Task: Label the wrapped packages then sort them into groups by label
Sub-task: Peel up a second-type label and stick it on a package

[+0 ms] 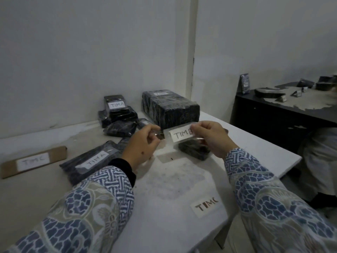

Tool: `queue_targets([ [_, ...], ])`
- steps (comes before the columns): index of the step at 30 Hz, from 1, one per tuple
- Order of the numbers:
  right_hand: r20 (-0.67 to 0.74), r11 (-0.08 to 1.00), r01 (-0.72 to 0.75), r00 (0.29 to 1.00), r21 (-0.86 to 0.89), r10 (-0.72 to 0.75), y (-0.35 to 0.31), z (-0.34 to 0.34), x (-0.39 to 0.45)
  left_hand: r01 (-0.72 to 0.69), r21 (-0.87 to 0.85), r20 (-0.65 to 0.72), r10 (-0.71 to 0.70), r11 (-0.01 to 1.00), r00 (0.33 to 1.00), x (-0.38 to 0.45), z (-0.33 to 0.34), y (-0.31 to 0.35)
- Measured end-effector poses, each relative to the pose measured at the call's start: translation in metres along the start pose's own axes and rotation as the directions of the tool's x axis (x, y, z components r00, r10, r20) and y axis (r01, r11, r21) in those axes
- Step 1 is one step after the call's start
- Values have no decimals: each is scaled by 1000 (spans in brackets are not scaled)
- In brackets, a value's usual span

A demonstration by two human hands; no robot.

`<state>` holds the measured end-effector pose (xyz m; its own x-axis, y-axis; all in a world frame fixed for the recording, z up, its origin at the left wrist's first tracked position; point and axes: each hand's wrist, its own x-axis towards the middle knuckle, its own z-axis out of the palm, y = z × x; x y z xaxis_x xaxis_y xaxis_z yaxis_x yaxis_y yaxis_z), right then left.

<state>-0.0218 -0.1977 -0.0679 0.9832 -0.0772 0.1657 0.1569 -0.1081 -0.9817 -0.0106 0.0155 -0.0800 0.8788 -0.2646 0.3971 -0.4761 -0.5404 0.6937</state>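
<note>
- Pale grey walls meet in a corner behind a white surface [246,143], dusty and stained near its middle.
- Both hands are raised above it, holding a white label [181,135] marked "TIM B" on a strip of clear tape.
- Left hand [144,141]: fingers curled, pinching the tape's left end.
- Right hand [211,137]: thumb and fingers pinch the label's right end.
- A small black wrapped package [194,149] lies on the surface just under the label.
- A large black wrapped block [170,108] sits behind, near the corner.
- A stack of small black packages [117,111], the top one labelled "TIM A", stands to its left.
- Nearer left lies a flat black package [87,163] marked "TIM A", and a long brown box [33,161] marked "TIM C".
- A loose "TIM C" label [205,206] lies on the near surface.
- A dark cabinet [273,117] at right carries scraps.
</note>
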Motion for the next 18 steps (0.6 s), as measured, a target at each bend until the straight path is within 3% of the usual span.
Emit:
queue_targets([
  [6, 82, 979, -178, 982, 98, 170, -3, 64, 31, 304, 213, -104, -287, 929, 952, 24, -49, -60],
  [10, 91, 952, -275, 960, 138, 264, 5, 101, 38, 476, 245, -39, -482, 845, 875, 37, -58, -94],
  [14, -31, 925, -350, 933, 147, 358, 17, 120, 42, 512, 223, 0, -526, 829, 851, 42, -51, -107],
  [18, -67, 921, -356, 927, 157, 370, 17, 130, 43, 485, 268, -126, -469, 832, 874, 35, -42, -104],
])
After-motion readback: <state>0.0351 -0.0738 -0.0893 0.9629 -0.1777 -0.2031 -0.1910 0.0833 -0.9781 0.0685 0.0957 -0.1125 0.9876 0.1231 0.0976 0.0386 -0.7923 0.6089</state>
